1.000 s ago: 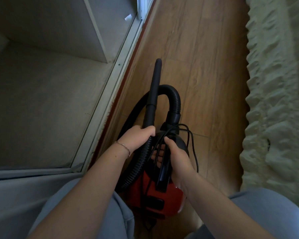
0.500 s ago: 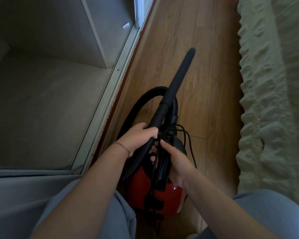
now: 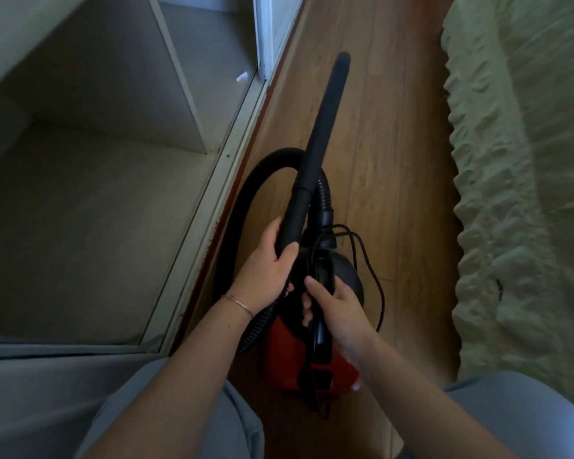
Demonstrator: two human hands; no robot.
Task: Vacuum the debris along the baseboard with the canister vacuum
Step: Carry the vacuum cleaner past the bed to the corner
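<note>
A small red and black canister vacuum (image 3: 284, 356) sits on the wooden floor between my knees. My left hand (image 3: 265, 270) grips the lower end of its black nozzle tube (image 3: 318, 137), which points up and away over the floor. My right hand (image 3: 338, 309) holds the black carry handle (image 3: 322, 339) on top of the canister. The ribbed black hose (image 3: 246, 193) loops out to the left and back into the canister's front. A thin black cord (image 3: 368, 270) hangs loose on the right side. The reddish baseboard strip (image 3: 226, 207) runs diagonally just left of the vacuum.
An open pale cabinet (image 3: 90, 207) with a metal track (image 3: 206, 207) lies to the left; a small white scrap (image 3: 242, 77) sits in it near the far end. A light green textured bedspread (image 3: 517, 193) borders the floor on the right. Wooden floor (image 3: 395, 127) stretches ahead.
My left hand swung the nozzle tube from pointing straight ahead out to the right, then part-way back, and now holds it higher. My right hand stays on the handle.
</note>
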